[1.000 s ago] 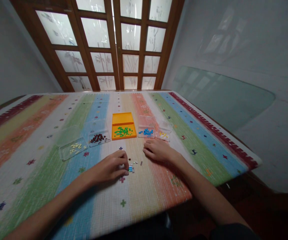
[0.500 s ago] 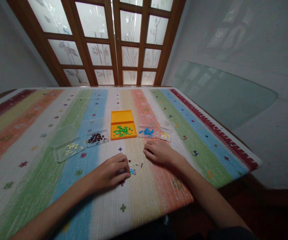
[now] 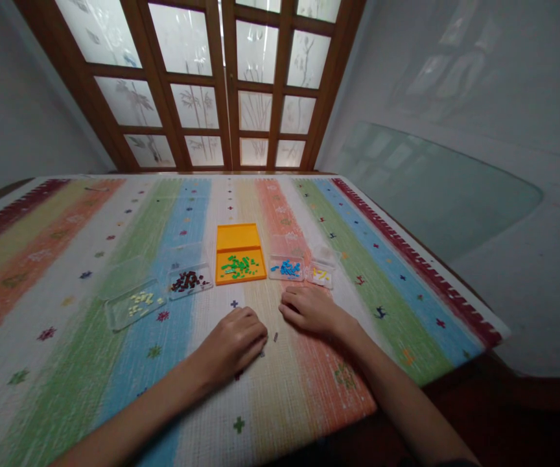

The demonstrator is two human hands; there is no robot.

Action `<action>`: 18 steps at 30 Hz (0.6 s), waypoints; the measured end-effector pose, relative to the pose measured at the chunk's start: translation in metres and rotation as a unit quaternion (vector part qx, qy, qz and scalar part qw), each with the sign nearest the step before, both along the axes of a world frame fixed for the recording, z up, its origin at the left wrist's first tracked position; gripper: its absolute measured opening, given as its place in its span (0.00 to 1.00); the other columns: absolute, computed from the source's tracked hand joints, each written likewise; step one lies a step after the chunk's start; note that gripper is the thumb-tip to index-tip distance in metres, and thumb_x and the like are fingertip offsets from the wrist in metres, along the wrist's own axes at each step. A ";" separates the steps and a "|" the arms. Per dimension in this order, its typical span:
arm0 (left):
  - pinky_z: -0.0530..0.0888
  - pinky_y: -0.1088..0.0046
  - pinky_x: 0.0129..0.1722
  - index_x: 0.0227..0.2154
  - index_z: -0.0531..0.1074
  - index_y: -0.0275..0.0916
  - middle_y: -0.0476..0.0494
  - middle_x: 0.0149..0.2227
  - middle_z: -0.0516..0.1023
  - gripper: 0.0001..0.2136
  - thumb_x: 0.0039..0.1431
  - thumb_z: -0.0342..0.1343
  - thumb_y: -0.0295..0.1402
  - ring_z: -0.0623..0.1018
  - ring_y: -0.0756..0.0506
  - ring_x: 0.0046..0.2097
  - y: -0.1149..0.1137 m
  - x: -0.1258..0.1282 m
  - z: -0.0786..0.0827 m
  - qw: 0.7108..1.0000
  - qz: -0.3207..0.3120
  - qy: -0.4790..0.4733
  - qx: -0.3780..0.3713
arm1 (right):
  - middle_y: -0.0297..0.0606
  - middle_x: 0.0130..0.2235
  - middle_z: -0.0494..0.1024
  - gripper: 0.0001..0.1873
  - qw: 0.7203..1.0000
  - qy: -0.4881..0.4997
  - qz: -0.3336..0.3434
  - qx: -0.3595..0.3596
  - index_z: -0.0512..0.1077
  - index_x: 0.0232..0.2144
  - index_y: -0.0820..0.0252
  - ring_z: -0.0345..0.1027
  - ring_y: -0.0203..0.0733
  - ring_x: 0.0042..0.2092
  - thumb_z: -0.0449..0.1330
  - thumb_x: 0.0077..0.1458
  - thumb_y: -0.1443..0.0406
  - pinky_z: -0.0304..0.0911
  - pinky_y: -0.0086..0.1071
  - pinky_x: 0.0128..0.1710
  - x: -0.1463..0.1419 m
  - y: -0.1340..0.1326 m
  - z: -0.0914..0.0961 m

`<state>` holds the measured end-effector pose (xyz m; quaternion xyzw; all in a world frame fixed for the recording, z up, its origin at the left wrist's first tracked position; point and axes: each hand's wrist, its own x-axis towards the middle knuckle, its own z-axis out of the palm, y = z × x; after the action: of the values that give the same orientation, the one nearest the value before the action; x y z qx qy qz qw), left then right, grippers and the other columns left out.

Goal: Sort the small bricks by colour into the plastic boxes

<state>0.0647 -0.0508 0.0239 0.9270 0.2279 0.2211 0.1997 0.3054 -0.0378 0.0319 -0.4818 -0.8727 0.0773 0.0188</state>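
Note:
My left hand (image 3: 241, 340) is low over the cloth in the middle, its fingers curled together and closed. It covers the spot where small blue and grey toy bricks lay; what the fingers hold, if anything, is hidden. A bit of a small grey piece (image 3: 262, 354) shows by the fingertips. Just to the right lies a small dark grey bar (image 3: 275, 337). My right hand (image 3: 309, 310) rests on the cloth, fingers loosely bent and thumb a little apart, with nothing visible in it. It lies just in front of the clear boxes of blue bricks (image 3: 288, 268) and yellow pieces (image 3: 319, 274).
An open orange case (image 3: 238, 235) with green bricks (image 3: 240, 265) stands in the middle. Left of it are clear boxes with dark brown pieces (image 3: 188, 281) and cream pieces (image 3: 142, 302). A striped cloth (image 3: 270, 415) covers the table; a wall and glass-paned doors stand beyond.
My left hand has shifted right and now covers the small blue and grey bricks that were showing beside it. My right hand stays at rest. The view has tilted slightly.

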 end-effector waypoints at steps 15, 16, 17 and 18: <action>0.72 0.70 0.38 0.39 0.71 0.39 0.43 0.37 0.75 0.06 0.69 0.49 0.28 0.73 0.46 0.38 0.004 0.000 0.008 0.995 0.021 -0.001 -0.102 | 0.43 0.39 0.79 0.14 0.999 0.002 -0.003 -0.032 0.74 0.35 0.63 0.69 0.40 0.38 0.51 0.67 0.64 0.51 0.34 0.36 -0.001 0.000 0.004; 0.72 0.69 0.39 0.40 0.71 0.39 0.43 0.37 0.75 0.06 0.69 0.50 0.28 0.73 0.46 0.39 0.003 -0.001 0.009 0.995 0.016 -0.009 -0.102 | 0.43 0.39 0.79 0.13 0.999 0.002 -0.005 -0.034 0.74 0.35 0.63 0.69 0.40 0.37 0.51 0.67 0.64 0.51 0.34 0.36 -0.001 0.000 0.004; 0.72 0.69 0.39 0.40 0.72 0.39 0.43 0.37 0.75 0.06 0.69 0.50 0.27 0.73 0.45 0.39 0.001 -0.001 0.009 0.995 0.008 -0.011 -0.097 | 0.43 0.39 0.79 0.13 0.999 0.003 -0.006 -0.035 0.74 0.35 0.63 0.69 0.40 0.37 0.51 0.67 0.65 0.51 0.34 0.36 -0.001 0.000 0.004; 0.72 0.69 0.40 0.40 0.72 0.39 0.43 0.37 0.75 0.07 0.68 0.49 0.26 0.73 0.45 0.40 -0.002 -0.001 0.008 0.996 -0.001 -0.006 -0.086 | 0.42 0.39 0.79 0.13 0.999 0.003 -0.006 -0.037 0.74 0.35 0.63 0.69 0.40 0.37 0.51 0.67 0.65 0.51 0.34 0.36 -0.001 0.000 0.004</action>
<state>0.0640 -0.0525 0.0321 0.9051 0.2439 0.2060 0.2807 0.3044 -0.0376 0.0359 -0.4868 -0.8664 0.1110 0.0043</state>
